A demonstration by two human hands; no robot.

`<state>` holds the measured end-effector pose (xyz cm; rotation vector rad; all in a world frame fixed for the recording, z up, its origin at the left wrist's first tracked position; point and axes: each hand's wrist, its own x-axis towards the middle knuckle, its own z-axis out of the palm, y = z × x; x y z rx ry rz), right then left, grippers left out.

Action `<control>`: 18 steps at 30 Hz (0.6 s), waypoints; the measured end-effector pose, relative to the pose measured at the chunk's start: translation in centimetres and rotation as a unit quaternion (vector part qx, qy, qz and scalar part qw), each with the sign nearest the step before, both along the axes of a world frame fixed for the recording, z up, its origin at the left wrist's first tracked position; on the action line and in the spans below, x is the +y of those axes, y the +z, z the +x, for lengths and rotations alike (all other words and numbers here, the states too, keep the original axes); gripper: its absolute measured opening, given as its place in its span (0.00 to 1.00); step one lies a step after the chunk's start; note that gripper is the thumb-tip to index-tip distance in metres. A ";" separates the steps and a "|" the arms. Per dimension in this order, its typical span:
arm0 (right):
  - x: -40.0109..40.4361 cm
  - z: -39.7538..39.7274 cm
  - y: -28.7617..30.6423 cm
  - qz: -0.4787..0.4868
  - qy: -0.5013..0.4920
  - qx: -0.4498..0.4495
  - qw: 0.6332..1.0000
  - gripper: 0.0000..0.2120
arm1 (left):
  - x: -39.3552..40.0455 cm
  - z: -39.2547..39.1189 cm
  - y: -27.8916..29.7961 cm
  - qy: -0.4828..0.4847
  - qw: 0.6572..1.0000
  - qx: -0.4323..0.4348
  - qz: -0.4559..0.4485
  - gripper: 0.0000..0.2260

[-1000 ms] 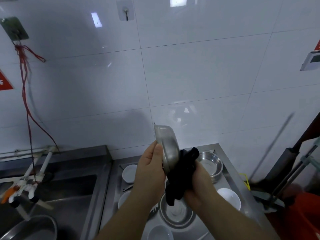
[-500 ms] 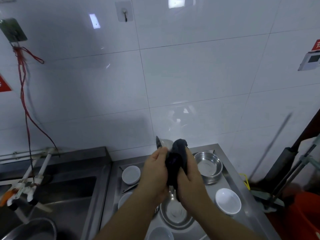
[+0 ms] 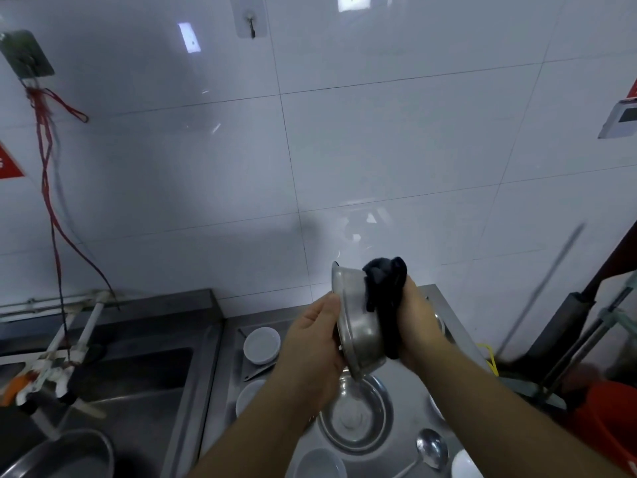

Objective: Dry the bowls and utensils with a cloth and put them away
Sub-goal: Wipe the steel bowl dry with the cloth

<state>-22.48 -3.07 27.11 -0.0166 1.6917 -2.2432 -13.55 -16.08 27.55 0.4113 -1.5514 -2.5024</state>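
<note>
My left hand [image 3: 312,343] has its grip on the rim of a steel bowl [image 3: 358,322], which I hold tilted on edge above the table [image 3: 224,384], its outside toward the right. My right hand [image 3: 415,326] has its grip closed round a dark cloth [image 3: 384,288], bunched and pressed against the bowl's outer wall and over its top edge. So I judge I am in the middle of drying this one bowl, and it is not yet put away. Below my hands, a second steel bowl [image 3: 355,414] sits upright on the table, and I cannot tell whether it is wet or dry. To the left of it a small white dish [image 3: 261,345] lies at the far side, with another white dish [image 3: 250,396] nearer, partly behind my left arm. At the near edge I see a white bowl [image 3: 319,464], a metal spoon [image 3: 429,446] lying just right of it, and a further white piece [image 3: 463,465] at the right, cut off by my arm. All of these lie out on the table, so most of the job looks to be left: the spoon and the rest seem untouched. Further left, the sink [image 3: 131,381] holds a large pot [image 3: 65,457] at the near corner.
</note>
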 end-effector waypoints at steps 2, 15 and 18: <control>-0.5 0.8 -1.0 -0.050 -0.016 -0.079 0.996 0.19 | -0.5 -0.3 0.0 0.014 1.000 0.007 -0.009 0.13; -0.4 3.5 -2.4 -0.077 -0.047 -0.161 0.983 0.20 | 0.5 1.6 -3.0 -0.100 0.953 0.008 -0.285 0.15; 0.4 2.2 -1.8 -0.068 -0.022 -0.174 0.982 0.28 | 0.6 2.7 -3.0 -0.137 0.893 0.036 -0.428 0.14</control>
